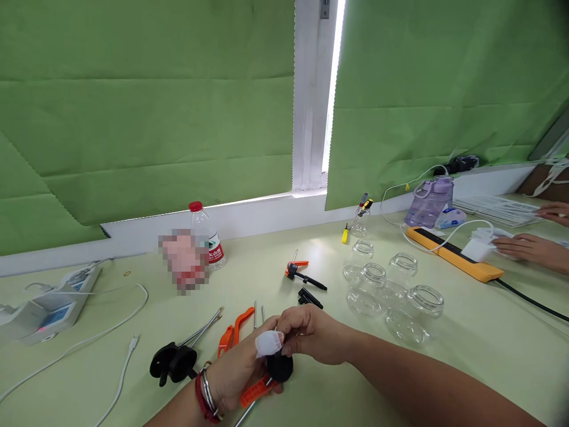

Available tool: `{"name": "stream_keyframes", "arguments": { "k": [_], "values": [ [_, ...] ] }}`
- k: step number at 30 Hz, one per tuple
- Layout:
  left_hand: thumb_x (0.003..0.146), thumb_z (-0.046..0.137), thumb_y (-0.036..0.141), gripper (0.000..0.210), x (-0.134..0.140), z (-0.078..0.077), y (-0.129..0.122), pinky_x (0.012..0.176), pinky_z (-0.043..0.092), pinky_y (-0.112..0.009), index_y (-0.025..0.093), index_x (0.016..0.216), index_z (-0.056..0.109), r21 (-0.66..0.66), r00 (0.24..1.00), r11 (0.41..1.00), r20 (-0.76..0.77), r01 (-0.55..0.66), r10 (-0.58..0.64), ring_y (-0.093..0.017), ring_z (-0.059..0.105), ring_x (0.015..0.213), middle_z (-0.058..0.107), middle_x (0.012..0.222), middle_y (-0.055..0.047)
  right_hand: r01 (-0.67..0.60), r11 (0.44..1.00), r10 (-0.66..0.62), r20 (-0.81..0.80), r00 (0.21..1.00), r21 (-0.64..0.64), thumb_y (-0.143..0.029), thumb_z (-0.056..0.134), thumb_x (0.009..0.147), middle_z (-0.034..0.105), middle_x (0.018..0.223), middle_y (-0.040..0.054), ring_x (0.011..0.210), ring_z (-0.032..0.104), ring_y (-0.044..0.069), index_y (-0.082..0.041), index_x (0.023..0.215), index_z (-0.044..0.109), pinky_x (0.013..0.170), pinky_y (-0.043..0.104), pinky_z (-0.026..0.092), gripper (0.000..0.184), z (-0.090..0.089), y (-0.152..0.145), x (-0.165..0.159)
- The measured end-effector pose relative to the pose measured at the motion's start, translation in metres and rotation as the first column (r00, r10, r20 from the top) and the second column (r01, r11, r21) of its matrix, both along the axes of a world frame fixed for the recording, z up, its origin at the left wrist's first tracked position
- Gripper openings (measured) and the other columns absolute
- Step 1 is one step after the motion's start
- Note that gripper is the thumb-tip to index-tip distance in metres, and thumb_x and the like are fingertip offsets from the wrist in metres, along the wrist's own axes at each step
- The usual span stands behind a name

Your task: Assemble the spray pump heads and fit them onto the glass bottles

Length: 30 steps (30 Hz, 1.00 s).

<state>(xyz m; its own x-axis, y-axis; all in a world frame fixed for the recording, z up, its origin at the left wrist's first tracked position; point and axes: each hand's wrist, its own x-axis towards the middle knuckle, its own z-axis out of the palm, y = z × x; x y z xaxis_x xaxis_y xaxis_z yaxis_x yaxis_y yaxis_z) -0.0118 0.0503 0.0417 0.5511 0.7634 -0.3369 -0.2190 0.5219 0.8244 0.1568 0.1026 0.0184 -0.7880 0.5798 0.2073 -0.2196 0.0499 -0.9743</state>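
My left hand [235,370], its thumb wrapped in white tape, is closed around a part with a black round piece [280,367], an orange handle [256,392] and a metal rod. My right hand [313,336] pinches at the top of the black piece; its fingertips hide what they grip. Left of my hands lie black discs [174,363] with metal rods. Loose orange handles [235,332] lie just beyond my left wrist. Farther out rest a black-and-orange assembly with a rod [299,273] and a small black part [310,298].
Several clear jars [409,317] stand to the right, one behind holding screwdrivers [363,204]. A yellow power strip [457,255] lies near another person's hands [531,252]. At left are a water bottle [213,246], a white power strip [66,302] and cables.
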Motion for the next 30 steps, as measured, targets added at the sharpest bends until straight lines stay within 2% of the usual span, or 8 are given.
{"name": "stream_keyframes", "arguments": {
  "k": [3,7,10,12,15,17,19,30],
  "values": [
    [0.074,0.061,0.046,0.041,-0.0005,-0.0014,-0.0003,0.053,0.040,-0.025,0.023,0.107,0.054,0.009,1.000,1.000,0.008,0.000,0.000,-0.012,0.048,0.063,0.048,0.078,0.000,0.000,0.998,0.001,0.001,1.000,-0.058,-0.012,0.067,0.071,0.064,0.097,0.0054,0.079,0.058,0.013,-0.014,0.079,0.063,0.072,0.028,0.047,0.009,-0.0038,-0.0005,-0.0001],
    [0.075,0.060,0.046,0.039,-0.0013,-0.0037,-0.0006,0.056,0.040,-0.027,0.023,0.106,0.054,0.015,1.000,1.000,0.004,0.005,-0.005,-0.015,0.052,0.068,0.050,0.078,-0.001,0.046,0.992,-0.041,0.051,0.998,-0.115,-0.012,0.071,0.066,0.064,0.086,0.0036,0.072,0.058,0.012,-0.013,0.075,0.060,0.068,0.027,0.047,0.015,-0.0025,-0.0017,0.0005],
    [0.076,0.058,0.048,0.041,-0.0017,-0.0043,-0.0005,0.055,0.040,-0.027,0.022,0.107,0.053,0.026,1.000,1.000,0.005,0.010,-0.010,-0.018,0.055,0.073,0.052,0.079,-0.003,0.060,0.995,-0.052,0.096,0.994,-0.084,-0.009,0.071,0.065,0.063,0.082,0.0021,0.071,0.057,0.011,-0.013,0.081,0.061,0.068,0.026,0.047,0.019,0.0020,-0.0030,0.0014],
    [0.076,0.058,0.048,0.041,-0.0021,-0.0042,-0.0005,0.056,0.040,-0.027,0.022,0.107,0.053,0.029,1.000,1.000,-0.001,0.013,-0.013,-0.019,0.055,0.074,0.053,0.081,-0.004,0.031,0.999,-0.029,0.087,0.996,-0.025,-0.008,0.069,0.067,0.063,0.087,0.0028,0.075,0.057,0.011,-0.013,0.087,0.062,0.069,0.025,0.046,0.021,0.0035,-0.0038,0.0017],
    [0.077,0.058,0.046,0.038,-0.0025,-0.0047,-0.0007,0.056,0.041,-0.027,0.023,0.106,0.054,0.023,1.000,1.000,-0.009,0.013,-0.013,-0.018,0.055,0.074,0.053,0.082,-0.003,0.045,0.999,-0.047,0.077,0.996,0.028,-0.007,0.068,0.067,0.063,0.092,0.0038,0.079,0.056,0.011,-0.013,0.078,0.059,0.070,0.025,0.045,0.015,0.0017,-0.0045,0.0011],
    [0.077,0.058,0.046,0.037,-0.0027,-0.0060,-0.0007,0.055,0.040,-0.026,0.022,0.105,0.054,0.017,1.000,1.000,0.003,0.010,-0.010,-0.017,0.054,0.072,0.052,0.080,-0.002,0.082,0.997,-0.081,0.088,0.993,-0.002,-0.008,0.069,0.066,0.062,0.087,0.0025,0.076,0.055,0.011,-0.014,0.075,0.056,0.069,0.025,0.044,0.017,-0.0007,-0.0049,0.0003],
    [0.077,0.058,0.047,0.038,-0.0027,-0.0076,-0.0007,0.053,0.040,-0.025,0.022,0.105,0.054,0.011,1.000,1.000,0.015,0.008,-0.008,-0.016,0.054,0.068,0.053,0.079,-0.003,0.092,0.995,-0.088,0.106,0.991,-0.036,-0.010,0.069,0.067,0.061,0.084,0.0015,0.074,0.055,0.011,-0.014,0.080,0.056,0.069,0.026,0.045,0.018,-0.0020,-0.0052,-0.0005],
    [0.078,0.057,0.046,0.029,-0.0030,-0.0082,-0.0006,0.054,0.041,-0.026,0.021,0.093,0.054,0.024,0.999,1.000,0.030,0.016,-0.016,-0.016,0.054,0.069,0.053,0.078,-0.002,0.070,0.996,-0.065,0.078,0.995,-0.063,-0.021,0.072,0.068,0.061,0.087,0.0031,0.075,0.054,0.011,-0.014,0.072,0.052,0.069,0.025,0.044,0.021,-0.0041,-0.0053,-0.0025]
  ]
}}
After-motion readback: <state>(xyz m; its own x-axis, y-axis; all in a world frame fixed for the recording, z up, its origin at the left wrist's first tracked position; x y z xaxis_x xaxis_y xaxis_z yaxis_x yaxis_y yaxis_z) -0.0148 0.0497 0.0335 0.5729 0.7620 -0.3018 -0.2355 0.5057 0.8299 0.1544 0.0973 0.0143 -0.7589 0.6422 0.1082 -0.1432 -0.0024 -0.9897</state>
